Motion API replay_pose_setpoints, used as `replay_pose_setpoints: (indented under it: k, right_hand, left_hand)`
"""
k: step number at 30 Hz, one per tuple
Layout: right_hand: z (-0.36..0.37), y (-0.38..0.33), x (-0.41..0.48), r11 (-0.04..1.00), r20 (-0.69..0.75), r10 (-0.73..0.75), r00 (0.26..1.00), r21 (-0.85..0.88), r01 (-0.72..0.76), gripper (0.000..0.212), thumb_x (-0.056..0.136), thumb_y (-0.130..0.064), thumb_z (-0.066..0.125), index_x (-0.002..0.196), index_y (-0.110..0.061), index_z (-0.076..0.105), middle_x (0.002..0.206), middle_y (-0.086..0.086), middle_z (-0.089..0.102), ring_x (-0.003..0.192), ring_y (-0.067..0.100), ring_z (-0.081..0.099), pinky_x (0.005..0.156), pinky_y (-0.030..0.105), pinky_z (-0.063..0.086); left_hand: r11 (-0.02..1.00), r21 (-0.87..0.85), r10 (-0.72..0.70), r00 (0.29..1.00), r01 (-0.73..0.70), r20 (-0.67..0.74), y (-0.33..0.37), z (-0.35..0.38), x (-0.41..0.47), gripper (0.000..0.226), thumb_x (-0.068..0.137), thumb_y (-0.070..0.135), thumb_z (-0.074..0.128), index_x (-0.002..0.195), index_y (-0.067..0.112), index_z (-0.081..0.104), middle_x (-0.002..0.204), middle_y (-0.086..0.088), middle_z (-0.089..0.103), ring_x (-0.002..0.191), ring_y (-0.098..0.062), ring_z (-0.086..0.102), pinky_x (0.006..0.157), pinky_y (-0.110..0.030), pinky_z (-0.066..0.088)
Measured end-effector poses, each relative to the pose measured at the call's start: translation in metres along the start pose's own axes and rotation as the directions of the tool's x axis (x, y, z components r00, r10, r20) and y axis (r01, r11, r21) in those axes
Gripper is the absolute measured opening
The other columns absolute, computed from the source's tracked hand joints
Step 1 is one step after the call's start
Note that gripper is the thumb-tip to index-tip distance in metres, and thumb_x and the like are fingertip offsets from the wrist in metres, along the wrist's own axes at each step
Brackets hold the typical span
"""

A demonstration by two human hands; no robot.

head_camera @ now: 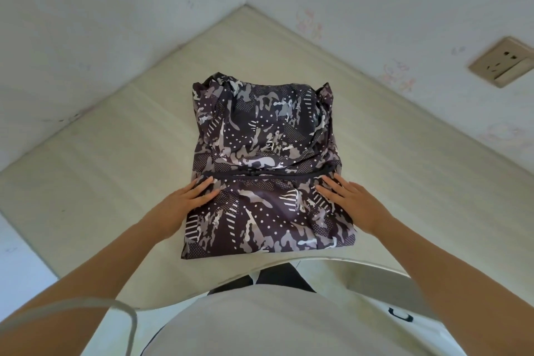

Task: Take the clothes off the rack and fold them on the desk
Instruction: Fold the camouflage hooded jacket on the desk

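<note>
A dark camouflage-patterned jacket (264, 167) lies folded into a rough rectangle on the pale desk (115, 170), with a black zipper running across its middle. My left hand (187, 199) rests flat on the jacket's left edge, fingers straight. On the jacket's right side, near the zipper, my right hand (351, 199) presses flat, fingers spread. Neither hand holds any cloth. No rack is in view.
The desk sits in a corner between two white walls (101, 23). A beige wall socket (502, 62) is on the right wall. The desk's near edge curves just in front of my body.
</note>
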State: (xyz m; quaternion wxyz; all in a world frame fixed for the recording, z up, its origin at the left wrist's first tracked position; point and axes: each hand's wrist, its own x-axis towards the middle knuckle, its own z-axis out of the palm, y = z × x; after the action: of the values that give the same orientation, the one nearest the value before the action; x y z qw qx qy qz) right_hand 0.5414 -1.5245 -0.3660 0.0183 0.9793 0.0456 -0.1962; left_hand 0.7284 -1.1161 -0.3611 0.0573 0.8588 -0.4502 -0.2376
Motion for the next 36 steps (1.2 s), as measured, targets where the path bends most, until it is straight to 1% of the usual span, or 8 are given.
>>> replay_pose_setpoints:
  k: [7,14,18,20,22,25,30,36]
  right_hand:
    - [-0.003,-0.006,-0.001,0.963,-0.063,0.033,0.997,0.270,-0.014,0.084,0.089,-0.007,0.061,0.148,-0.048,0.018,0.160,-0.014,0.007,0.149,0.016,0.001,0.114,0.044,0.031]
    - [-0.033,0.002,-0.007,0.615,-0.263,0.126,0.956,0.777,0.133,0.030,0.080,-0.053,0.068,0.110,-0.048,0.063,0.133,-0.016,0.056,0.140,0.025,0.033,0.119,0.029,0.019]
    - [-0.078,0.022,-0.004,0.436,-0.188,0.323,0.928,0.899,0.031,0.056,0.081,-0.033,0.077,0.124,-0.004,0.054,0.116,-0.007,0.061,0.119,0.018,0.054,0.100,0.015,0.040]
    - [-0.104,0.025,0.010,0.283,-0.110,0.405,0.908,0.959,-0.010,0.025,0.084,-0.012,0.072,0.107,-0.009,0.062,0.097,0.000,0.065,0.093,0.018,0.063,0.077,0.012,0.049]
    - [-0.124,0.021,0.031,0.187,-0.067,0.540,0.839,0.982,-0.041,0.009,0.087,-0.025,0.069,0.092,-0.018,0.066,0.088,-0.003,0.068,0.081,0.012,0.064,0.070,0.018,0.051]
    - [-0.118,0.020,0.074,0.043,0.069,0.637,0.768,0.991,-0.124,0.041,0.088,-0.048,0.062,0.113,-0.015,0.061,0.098,0.001,0.069,0.085,0.015,0.066,0.073,0.027,0.053]
    - [-0.084,0.006,0.110,0.086,0.195,0.703,0.684,0.931,-0.354,0.053,0.091,-0.052,0.054,0.120,-0.009,0.044,0.084,0.006,0.066,0.071,0.022,0.064,0.064,0.039,0.054]
    - [-0.102,0.014,0.114,0.284,-0.150,0.821,0.551,0.945,-0.165,0.029,0.100,-0.041,0.043,0.091,-0.016,0.052,0.069,-0.003,0.055,0.060,0.012,0.051,0.050,0.025,0.036]
  left_hand:
    - [0.993,-0.109,-0.044,0.996,0.035,-0.080,-0.002,0.022,-0.001,0.081,0.093,0.023,0.060,0.147,0.053,0.007,0.159,0.018,-0.004,0.148,-0.010,-0.006,0.119,-0.038,0.022]
    - [0.931,-0.366,-0.062,0.983,-0.006,-0.172,-0.009,-0.003,-0.013,0.076,0.083,0.014,0.073,0.127,0.067,0.040,0.146,0.017,0.039,0.146,-0.015,0.009,0.117,-0.033,0.019]
    - [0.395,-0.914,-0.228,0.974,0.090,-0.002,-0.009,-0.048,-0.021,0.050,0.081,0.005,0.072,0.122,0.032,0.064,0.124,0.000,0.066,0.127,-0.025,0.051,0.104,-0.034,0.042]
    - [0.357,-0.932,-0.285,0.958,0.066,-0.041,-0.006,-0.078,-0.007,0.030,0.067,0.037,0.084,0.094,0.047,0.074,0.110,0.009,0.071,0.103,-0.005,0.065,0.093,-0.027,0.051]
    - [0.389,-0.918,-0.431,0.895,0.072,-0.112,0.002,-0.100,0.017,0.009,0.076,0.043,0.075,0.086,0.042,0.074,0.090,0.020,0.073,0.085,0.003,0.067,0.085,-0.024,0.052]
    - [0.262,-0.958,-0.691,0.716,0.119,-0.100,0.014,-0.105,0.066,0.033,0.090,0.043,0.060,0.110,0.017,0.063,0.101,0.004,0.070,0.088,-0.011,0.066,0.080,-0.031,0.050]
    - [0.291,-0.909,-0.824,0.561,0.299,-0.079,0.026,-0.076,0.112,0.049,0.095,0.047,0.051,0.127,0.010,0.046,0.114,-0.005,0.058,0.103,-0.027,0.057,0.080,-0.034,0.041]
    - [0.539,-0.813,-0.814,0.384,0.220,-0.436,0.019,-0.090,0.123,0.035,0.104,0.038,0.034,0.085,0.012,0.049,0.072,0.002,0.054,0.065,-0.013,0.051,0.054,-0.025,0.035]
